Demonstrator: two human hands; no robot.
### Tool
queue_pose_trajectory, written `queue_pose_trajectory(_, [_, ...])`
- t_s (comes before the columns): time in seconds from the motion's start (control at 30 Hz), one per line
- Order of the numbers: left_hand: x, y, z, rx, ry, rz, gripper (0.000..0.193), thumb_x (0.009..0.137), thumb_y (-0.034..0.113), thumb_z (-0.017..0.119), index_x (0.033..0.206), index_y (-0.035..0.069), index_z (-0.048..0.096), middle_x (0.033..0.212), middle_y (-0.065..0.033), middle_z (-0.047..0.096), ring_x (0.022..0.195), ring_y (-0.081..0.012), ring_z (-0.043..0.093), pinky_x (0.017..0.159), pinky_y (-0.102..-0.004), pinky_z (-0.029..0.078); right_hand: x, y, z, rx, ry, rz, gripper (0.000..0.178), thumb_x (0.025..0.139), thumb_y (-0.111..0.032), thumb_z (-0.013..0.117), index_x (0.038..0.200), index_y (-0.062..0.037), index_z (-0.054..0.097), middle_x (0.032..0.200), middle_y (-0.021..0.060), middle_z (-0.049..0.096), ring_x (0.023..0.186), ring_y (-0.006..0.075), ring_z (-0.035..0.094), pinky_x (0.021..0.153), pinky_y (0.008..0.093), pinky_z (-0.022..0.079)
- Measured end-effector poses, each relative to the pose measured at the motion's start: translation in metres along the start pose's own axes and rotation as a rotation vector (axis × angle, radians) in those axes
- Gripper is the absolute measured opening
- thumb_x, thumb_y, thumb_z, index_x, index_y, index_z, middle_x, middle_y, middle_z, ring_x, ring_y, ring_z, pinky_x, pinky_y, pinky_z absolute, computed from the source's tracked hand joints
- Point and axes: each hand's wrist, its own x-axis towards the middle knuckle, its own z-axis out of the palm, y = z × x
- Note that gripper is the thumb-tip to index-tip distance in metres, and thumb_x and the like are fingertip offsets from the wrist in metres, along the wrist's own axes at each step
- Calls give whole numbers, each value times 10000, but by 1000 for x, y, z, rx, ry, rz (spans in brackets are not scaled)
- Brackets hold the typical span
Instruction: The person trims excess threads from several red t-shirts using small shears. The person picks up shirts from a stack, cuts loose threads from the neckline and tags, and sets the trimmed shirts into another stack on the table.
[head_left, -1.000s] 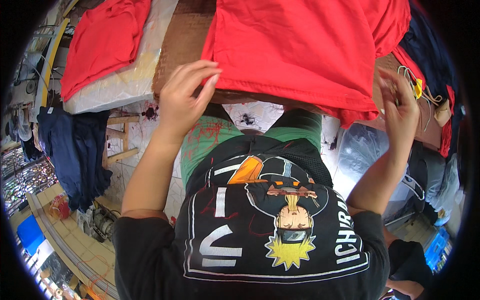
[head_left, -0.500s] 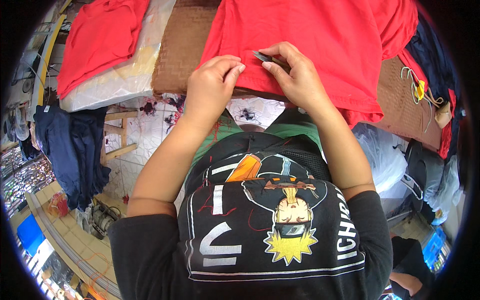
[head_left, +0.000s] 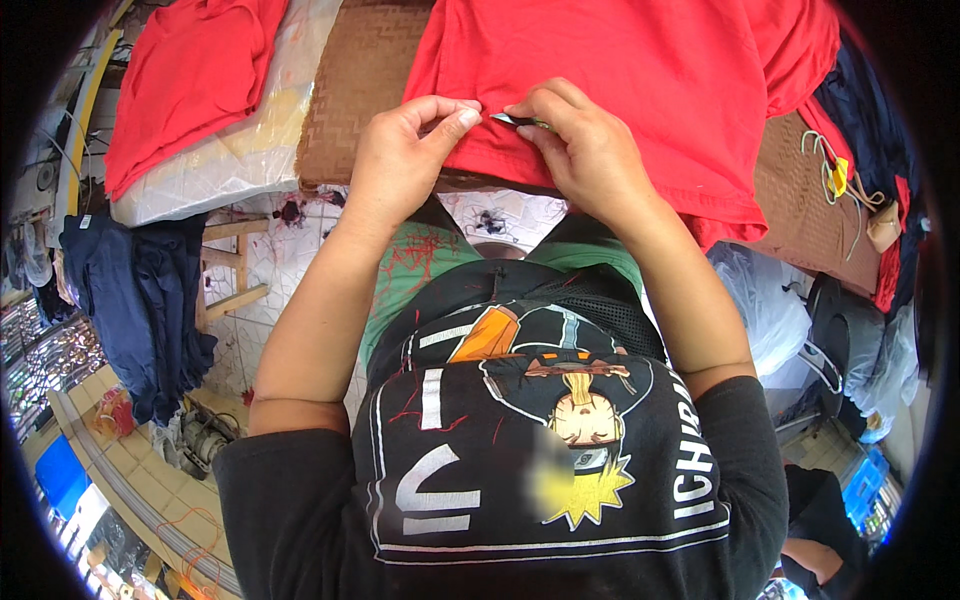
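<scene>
A red garment (head_left: 610,60) lies spread over the table in front of me, its hem hanging at the near edge. Above its left part, my left hand (head_left: 415,140) is closed in a pinch, thumb against index finger; whatever lies between the fingertips is too small to make out. My right hand (head_left: 590,145) is closed around a small pair of thread snips (head_left: 508,118). Their pointed blades stick out to the left, a short gap from my left fingertips. My right fingers cover most of the snips' body.
Another red garment (head_left: 190,80) lies at the far left on a plastic-wrapped surface (head_left: 280,120). Brown patterned cloth (head_left: 350,100) covers the table. Dark blue clothing (head_left: 135,300) hangs at the left. Cords (head_left: 830,165) lie at the right, above a clear plastic bag (head_left: 760,310).
My left hand has moved slightly left, and its pinch has drawn back from where it was. The snips have shifted a little left, and their blades now look closer together.
</scene>
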Motion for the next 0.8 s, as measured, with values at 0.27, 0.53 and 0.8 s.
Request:
queue_pose_trajectory(0.27, [-5, 5, -14, 114, -153, 16, 237, 914, 174, 626, 1027, -29, 674, 1058, -81, 692, 956, -120, 618, 891, -261, 464, 10, -2, 1, 0, 59, -48, 145, 814, -78, 627, 958, -63, 609, 915, 110, 597, 837, 342, 610, 681, 438, 497])
queue_pose_trajectory(0.53, [-51, 114, -66, 104, -1061, 512, 610, 889, 337, 626, 1306, -73, 452, 1237, -220, 566, 1107, -336, 581, 926, -398, 459, 0, 10, -44, 1, 249, 83, 230, 824, -80, 663, 1050, -65, 623, 924, 120, 616, 780, 256, 624, 691, 342, 509])
queue_pose_trajectory(0.8, [-86, 123, 73, -329, -1657, 616, 611, 911, 383, 573, 1298, -79, 466, 1234, -231, 564, 1141, -332, 561, 949, -417, 447, -43, 8, -104, -149, 377, 237, 262, 876, -52, 654, 1137, -54, 630, 881, -18, 541, 742, 45, 487, 649, 182, 401])
